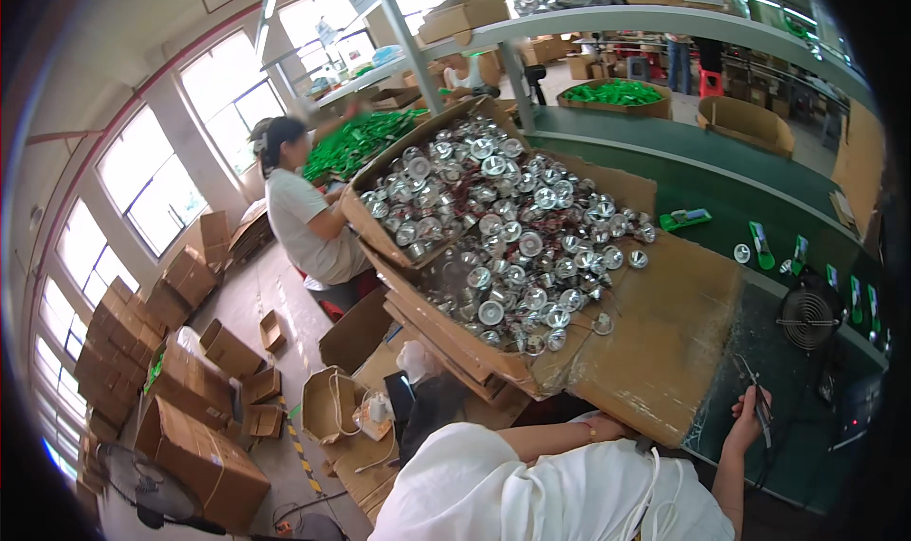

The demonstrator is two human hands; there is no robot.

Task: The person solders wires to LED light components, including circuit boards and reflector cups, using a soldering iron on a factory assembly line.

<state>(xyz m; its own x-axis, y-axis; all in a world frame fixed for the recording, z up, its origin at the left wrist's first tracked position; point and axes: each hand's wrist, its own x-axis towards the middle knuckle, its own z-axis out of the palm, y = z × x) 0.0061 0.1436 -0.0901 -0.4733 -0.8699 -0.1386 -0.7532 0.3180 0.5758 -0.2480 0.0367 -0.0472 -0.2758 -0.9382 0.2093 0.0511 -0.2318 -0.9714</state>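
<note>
Seen from above, a person in white works at a bench, the right hand (744, 423) closed around a slim metal tool (762, 410), fingers wrapped on its grip. The tool's long axis runs from eleven o'clock, where its thin tip points, down to five. From that hand, a single silver reflector cup (741, 252) lies at twelve o'clock, well apart, just beside a green housing (761, 244) at its one o'clock. The big heap of silver cups (531, 256) sits at ten o'clock on brown cardboard (664, 351); the left hand (612, 427), nearer to it, has the heap at eleven (its fingers are partly hidden at the cardboard's edge, so whether they pinch or spread, I cannot tell).
</note>
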